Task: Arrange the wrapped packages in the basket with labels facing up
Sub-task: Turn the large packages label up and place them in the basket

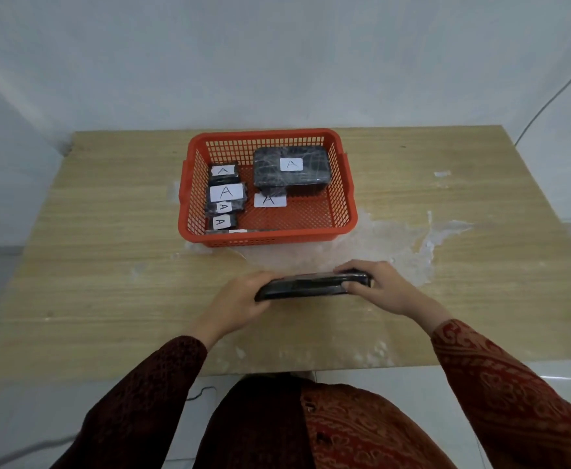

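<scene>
An orange mesh basket (345, 184) sits at the middle back of the wooden table (108, 265). Inside it, a large black wrapped package (311, 174) lies at the back right with a white "A" label up. Several small black packages (225, 192) line the left side, labels up. A white "A" label (270, 200) shows in front of the large package. In front of the basket, a flat black wrapped package (308, 286) is held between my left hand (243, 299) and my right hand (375, 286). It is seen edge-on, with no label showing.
Clear plastic film (396, 242) lies spread on the table to the right and front of the basket. A scrap of tape (442, 174) sits at the right. A cable (548, 106) runs down the wall at the far right.
</scene>
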Demonstrator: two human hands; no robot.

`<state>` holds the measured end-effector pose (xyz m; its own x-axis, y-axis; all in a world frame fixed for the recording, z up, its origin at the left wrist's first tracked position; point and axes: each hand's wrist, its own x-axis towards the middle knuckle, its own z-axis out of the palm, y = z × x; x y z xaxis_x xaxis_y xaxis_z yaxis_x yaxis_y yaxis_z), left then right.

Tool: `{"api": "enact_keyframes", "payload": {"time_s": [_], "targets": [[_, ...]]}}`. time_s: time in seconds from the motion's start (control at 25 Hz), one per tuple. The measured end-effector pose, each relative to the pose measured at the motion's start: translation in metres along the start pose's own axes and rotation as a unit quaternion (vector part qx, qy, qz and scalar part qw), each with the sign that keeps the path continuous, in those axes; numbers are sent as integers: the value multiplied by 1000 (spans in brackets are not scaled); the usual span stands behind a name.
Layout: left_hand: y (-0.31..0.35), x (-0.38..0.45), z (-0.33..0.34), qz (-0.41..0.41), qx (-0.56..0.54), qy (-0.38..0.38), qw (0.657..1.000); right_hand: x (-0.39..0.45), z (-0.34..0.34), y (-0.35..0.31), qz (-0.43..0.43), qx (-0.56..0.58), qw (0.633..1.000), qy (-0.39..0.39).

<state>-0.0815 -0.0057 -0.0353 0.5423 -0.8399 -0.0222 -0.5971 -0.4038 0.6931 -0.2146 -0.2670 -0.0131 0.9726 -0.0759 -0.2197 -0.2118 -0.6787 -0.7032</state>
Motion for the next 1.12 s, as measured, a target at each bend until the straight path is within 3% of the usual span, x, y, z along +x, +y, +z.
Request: {"api": "enact_keyframes", "payload": {"time_s": [0.12,0.28,0.4,0.56,0.68,0.8,0.92,1.12], "targets": [[14,20,-31,-10,-83,65,994,7,-24,-10,7,94,992,87],[21,48,-62,-49,-155,140,977,24,-47,-21,-17,189,971,147],[20,67,-63,-88,-194,187,959,43,-52,-25,1,177,964,199],[15,91,-53,-146,-262,275,913,75,-45,-25,79,77,943,313],[6,111,-50,-204,-199,323,902,95,-35,-33,80,111,942,307],[-10,126,-47,-256,-151,271,916,105,-19,-39,79,110,952,276],[-21,132,-42,-280,-115,193,933,106,-2,-38,91,27,962,256],[-30,133,-34,-276,-97,202,935,110,0,-39,94,-82,963,237]]}}
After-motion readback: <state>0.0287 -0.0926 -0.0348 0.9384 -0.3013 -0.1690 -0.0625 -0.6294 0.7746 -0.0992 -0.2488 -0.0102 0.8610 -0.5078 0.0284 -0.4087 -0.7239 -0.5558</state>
